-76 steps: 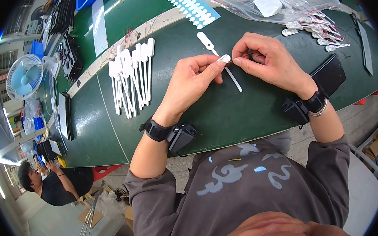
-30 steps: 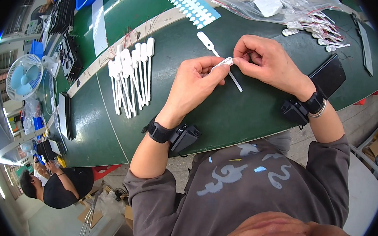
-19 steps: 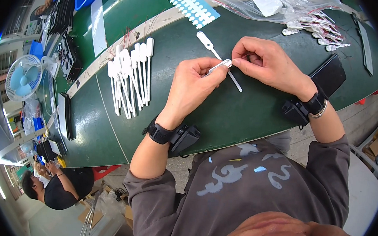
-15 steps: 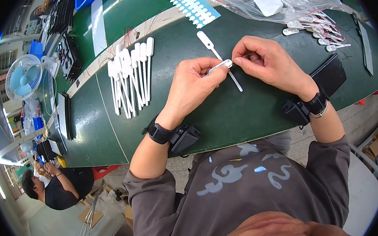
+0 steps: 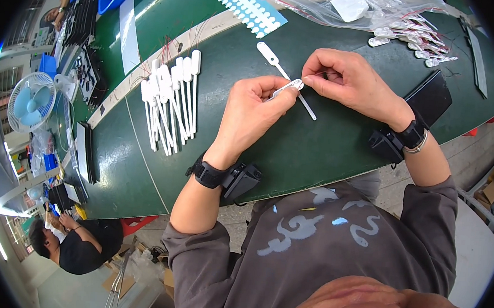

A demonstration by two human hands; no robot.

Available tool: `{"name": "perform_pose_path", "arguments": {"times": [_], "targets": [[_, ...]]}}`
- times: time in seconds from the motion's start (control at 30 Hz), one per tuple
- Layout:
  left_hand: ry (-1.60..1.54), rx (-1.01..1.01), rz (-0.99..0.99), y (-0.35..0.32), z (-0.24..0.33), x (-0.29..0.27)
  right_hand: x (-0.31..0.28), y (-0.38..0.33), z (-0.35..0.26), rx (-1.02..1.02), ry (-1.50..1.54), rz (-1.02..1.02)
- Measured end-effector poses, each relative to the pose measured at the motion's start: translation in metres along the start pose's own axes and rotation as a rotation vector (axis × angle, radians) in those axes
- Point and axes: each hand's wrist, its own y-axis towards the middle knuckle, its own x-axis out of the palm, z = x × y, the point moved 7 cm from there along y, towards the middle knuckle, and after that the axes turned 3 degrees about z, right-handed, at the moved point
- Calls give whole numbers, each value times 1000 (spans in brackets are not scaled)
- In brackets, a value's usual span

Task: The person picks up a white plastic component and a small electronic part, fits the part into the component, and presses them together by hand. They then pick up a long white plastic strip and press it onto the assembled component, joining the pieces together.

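We find open green table (image 5: 316, 153) at six o'clock of the hands; white sticks (image 5: 170, 106) block nine o'clock, the plastic bag (image 5: 349, 6) twelve (black slab (image 5: 429, 98) at three).

One head-worn fisheye view looks steeply down from close above the green table (image 5: 327, 154) (edges bowed at the rim), the pinching hands just above centre.

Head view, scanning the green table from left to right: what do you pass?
Small fan → row of white sticks → left hand pinching a small white piece → right hand → flat black pad.
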Motion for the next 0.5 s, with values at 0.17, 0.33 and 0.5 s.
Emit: {"name": "perform_pose_path", "arguments": {"times": [0.17,0.33,0.5], "targets": [[37,29,26,0,-1,-1,2,-1,5,79,70,-39],[63,50,37,0,0,-1,6,-1,14,133,193,-97],[80,68,33,1,-1,-2,7,-1,16,170,195,-112]]}}
